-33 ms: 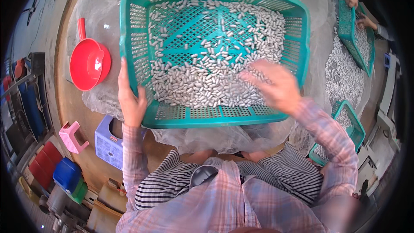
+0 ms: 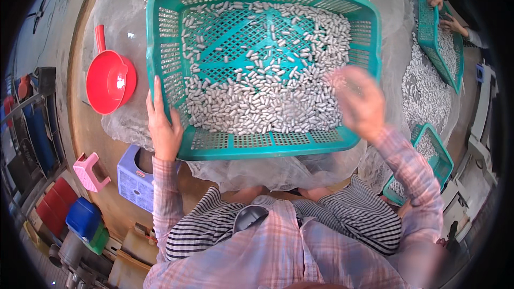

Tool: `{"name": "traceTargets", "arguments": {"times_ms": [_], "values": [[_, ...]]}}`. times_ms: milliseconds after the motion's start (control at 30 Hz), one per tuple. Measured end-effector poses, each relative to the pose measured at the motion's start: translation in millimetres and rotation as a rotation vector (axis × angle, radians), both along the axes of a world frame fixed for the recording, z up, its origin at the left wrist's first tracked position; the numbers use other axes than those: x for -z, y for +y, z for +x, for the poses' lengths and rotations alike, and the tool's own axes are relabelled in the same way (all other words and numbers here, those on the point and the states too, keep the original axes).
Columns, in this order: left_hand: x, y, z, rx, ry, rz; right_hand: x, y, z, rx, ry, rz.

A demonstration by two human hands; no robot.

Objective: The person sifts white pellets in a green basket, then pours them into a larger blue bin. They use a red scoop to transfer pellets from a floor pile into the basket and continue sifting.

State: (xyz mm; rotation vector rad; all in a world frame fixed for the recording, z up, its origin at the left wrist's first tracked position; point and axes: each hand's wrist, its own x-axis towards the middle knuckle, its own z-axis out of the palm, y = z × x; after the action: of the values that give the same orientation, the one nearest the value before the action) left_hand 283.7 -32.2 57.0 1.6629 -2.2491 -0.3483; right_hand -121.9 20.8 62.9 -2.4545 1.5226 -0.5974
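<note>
A large green plastic basket (image 2: pixel 267 153) with lattice sides is in front of me, holding many small grey-white capsule-shaped pieces (image 2: pixel 241 108). They lie thickest along the near and right sides; the far left of the lattice bottom shows through a thin scatter. My left hand (image 2: pixel 165 132) grips the basket's left wall near the front corner, thumb on the inner side and fingers along the outside. Over the right part of the basket is my right hand (image 2: pixel 363 104), its fingers smeared by motion just above the pieces. Whether it holds any cannot be seen.
Left of the basket a red dipper (image 2: pixel 110 83) rests on a translucent sheet (image 2: pixel 128 123). Blue (image 2: pixel 134 179) and pink (image 2: pixel 92 171) stools stand nearby. More pieces (image 2: pixel 425 96) lie at right, beside a smaller green basket (image 2: pixel 441 163). Another person's hand (image 2: pixel 452 24) touches a further basket (image 2: pixel 428 32).
My right hand has swept to the right, from over the pieces toward the basket's right wall. The basket has shifted slightly left, with my left hand still on it.
</note>
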Motion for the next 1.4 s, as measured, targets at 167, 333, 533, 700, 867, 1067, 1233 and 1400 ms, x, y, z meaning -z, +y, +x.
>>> {"name": "traceTargets", "arguments": {"times_ms": [167, 333, 533, 700, 867, 1067, 1233, 1400], "values": [[1, 3, -30, -0.032, 0.087, 0.000, 38, 81, -82, 0.710, -0.440, 0.355], [12, -31, 5, -0.105, 0.124, 0.258, -50, 35, -50, 0.709, -0.369, 0.375], [-45, -27, -35, -0.027, 0.122, 0.351, -80, 58, -85, 0.804, -0.622, 0.182], [-25, 9, -113, 0.420, 0.011, 0.341, -35, 73, -111, 0.831, -1.120, 0.318], [129, 24, -158, 0.063, -0.231, 0.228, -29, 45, -124, 0.718, -1.322, 0.197], [86, -5, -330, 0.191, 0.260, 0.053, -22, 47, -126, 0.798, -1.285, 0.119], [59, 64, -369, 0.603, 0.154, 0.189, -27, 50, -128, 0.722, -1.177, 0.217], [67, 47, -301, 0.888, -0.021, 0.139, -53, 52, -148, 0.779, -1.075, 0.292]]}}
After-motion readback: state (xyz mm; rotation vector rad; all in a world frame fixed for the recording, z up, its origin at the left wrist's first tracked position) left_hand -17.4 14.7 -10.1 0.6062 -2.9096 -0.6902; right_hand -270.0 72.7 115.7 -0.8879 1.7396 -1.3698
